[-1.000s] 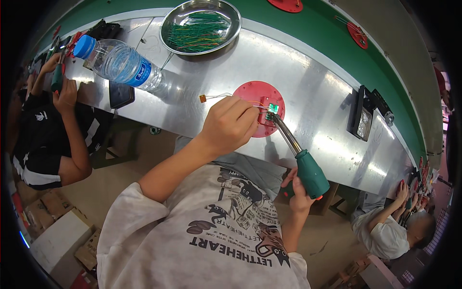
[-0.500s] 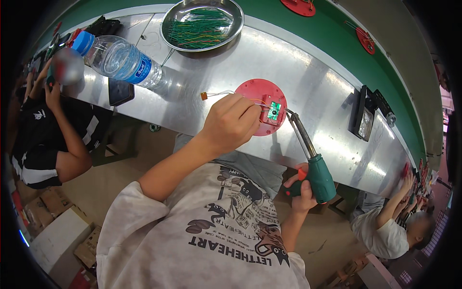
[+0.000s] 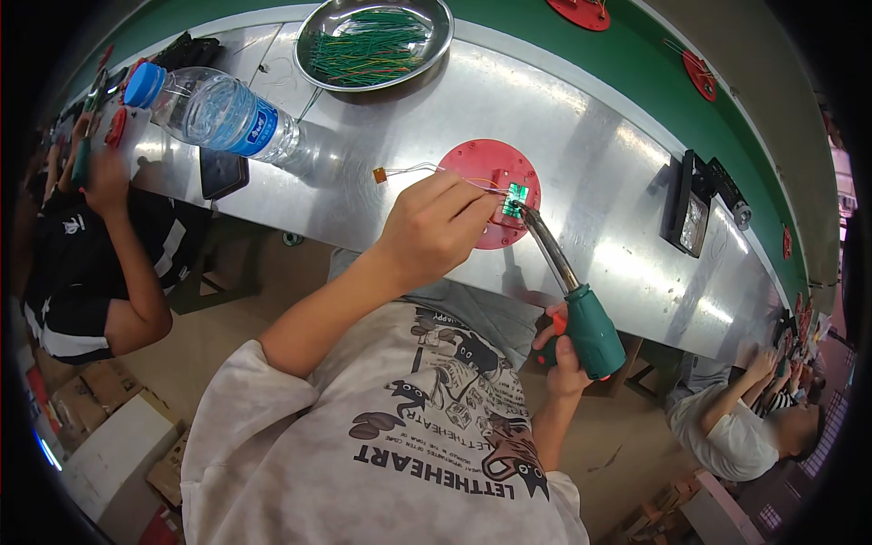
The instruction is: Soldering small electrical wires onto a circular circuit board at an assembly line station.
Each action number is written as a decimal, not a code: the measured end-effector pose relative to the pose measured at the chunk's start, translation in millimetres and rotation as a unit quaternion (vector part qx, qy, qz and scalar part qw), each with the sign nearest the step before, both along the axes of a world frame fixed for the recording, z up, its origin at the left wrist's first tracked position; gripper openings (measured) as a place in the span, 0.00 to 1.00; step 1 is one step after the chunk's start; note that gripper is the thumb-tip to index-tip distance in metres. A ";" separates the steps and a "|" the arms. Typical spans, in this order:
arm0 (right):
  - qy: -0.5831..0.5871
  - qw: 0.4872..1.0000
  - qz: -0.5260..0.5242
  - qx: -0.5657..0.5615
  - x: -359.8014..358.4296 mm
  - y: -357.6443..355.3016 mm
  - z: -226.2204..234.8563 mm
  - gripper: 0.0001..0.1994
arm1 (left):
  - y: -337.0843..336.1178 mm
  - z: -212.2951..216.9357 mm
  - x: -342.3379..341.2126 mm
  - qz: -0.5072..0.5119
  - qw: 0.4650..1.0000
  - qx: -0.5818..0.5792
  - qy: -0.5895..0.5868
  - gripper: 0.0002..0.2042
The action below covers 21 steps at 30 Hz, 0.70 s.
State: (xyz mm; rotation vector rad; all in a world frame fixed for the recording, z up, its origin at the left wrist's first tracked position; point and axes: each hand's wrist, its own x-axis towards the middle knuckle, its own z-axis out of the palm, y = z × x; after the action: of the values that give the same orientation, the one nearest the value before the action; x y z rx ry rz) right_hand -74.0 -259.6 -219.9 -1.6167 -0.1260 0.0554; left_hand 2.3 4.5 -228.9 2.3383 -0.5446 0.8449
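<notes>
A round red plastic disc [image 3: 470, 156] lies on the metal bench in front of me, with a small green circuit board [image 3: 516, 191] mounted on it. Thin wires [image 3: 420, 167] run leftward from the disc to a small tan connector [image 3: 380, 175]. My left hand [image 3: 425, 229] is closed over the disc's left part, its fingertips pinching a thin wire beside the board. In my right hand [image 3: 565, 363] is a green soldering gun [image 3: 595, 334] with a red trigger. The gun's tip touches or nearly touches the board; contact is too small to tell.
A steel bowl [image 3: 445, 56] of cut green wires [image 3: 368, 50] stands at the far left. Nearer are a lying water bottle [image 3: 222, 113] and a dark phone [image 3: 223, 173]. At right sits a black-framed lamp [image 3: 692, 213]. Red discs [image 3: 698, 74] ride the green belt [image 3: 636, 56]. Co-workers sit on both sides.
The soldering gun has moved leftward, bringing its tip from the disc's right edge onto the circuit board. My left hand stays at nearly the same place, still pinching.
</notes>
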 end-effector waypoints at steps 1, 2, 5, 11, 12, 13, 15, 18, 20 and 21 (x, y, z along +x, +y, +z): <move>0.007 1.000 0.003 0.003 -0.7 -0.3 -0.6 0.24 | -0.4 -0.7 0.3 -0.001 1.000 0.000 0.001 0.08; 0.015 1.000 0.007 0.005 -1.6 -0.7 -1.3 0.24 | -0.6 -1.5 0.9 -0.002 1.000 -0.001 -0.003 0.07; -0.002 1.000 0.022 -0.014 -3.1 -3.9 -6.3 0.24 | -0.8 -2.4 0.9 0.001 1.000 -0.003 -0.009 0.06; 0.012 1.000 0.021 -0.005 -5.6 -1.2 -7.6 0.23 | -0.6 -2.3 0.2 0.004 1.000 -0.012 -0.018 0.06; 0.013 1.000 0.021 -0.005 -5.5 -1.7 -7.7 0.23 | -0.8 -2.0 -0.2 0.004 1.000 -0.008 -0.013 0.06; 0.011 1.000 0.022 -0.005 -5.2 -1.9 -7.6 0.23 | -0.4 -2.1 -0.3 0.004 1.000 -0.008 -0.013 0.06; 0.010 1.000 0.024 -0.005 -4.5 -1.9 -7.3 0.23 | 0.4 -2.5 -0.4 0.003 1.000 -0.005 -0.009 0.05; 0.001 1.000 0.028 -0.011 -3.5 -2.0 -5.8 0.22 | -0.7 -0.7 -0.1 0.007 1.000 -0.005 -0.009 0.05; 0.000 0.999 0.027 -0.023 -3.5 -1.1 -4.0 0.21 | -1.0 1.0 0.1 0.007 1.000 -0.004 -0.008 0.04; -0.001 0.999 0.026 -0.024 -2.9 -1.5 -2.1 0.21 | -1.2 1.8 0.2 0.007 1.000 -0.002 -0.006 0.04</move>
State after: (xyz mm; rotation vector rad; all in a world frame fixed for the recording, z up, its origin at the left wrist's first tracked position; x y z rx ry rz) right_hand -76.9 -261.1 -221.9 -1.6612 -0.1695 0.0987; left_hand 2.6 3.3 -227.0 2.3383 -0.5318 0.8665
